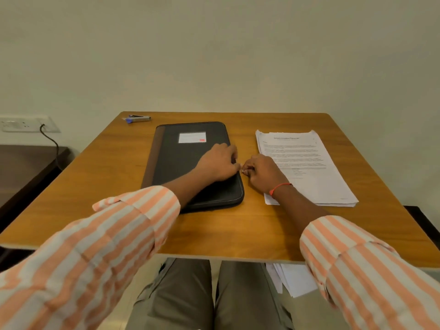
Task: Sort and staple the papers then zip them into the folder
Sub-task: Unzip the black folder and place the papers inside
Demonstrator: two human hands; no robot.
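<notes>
A black zip folder [181,160] with a white label lies flat and closed in the middle of the wooden table [214,234]. My left hand [217,163] rests on the folder's right edge, fingers curled against it. My right hand [260,173] sits just right of that edge and pinches the small metal zipper pull [242,171] between fingertips. A stack of printed papers [307,167] lies to the right of the folder, partly under my right wrist. A stapler [138,119], silver with blue, lies at the table's far left corner.
More loose sheets [290,279] show below the table's near edge beside my right knee. A wall socket with a black cable [51,139] is at the left, above a dark side surface [26,167]. The wall stands right behind the table.
</notes>
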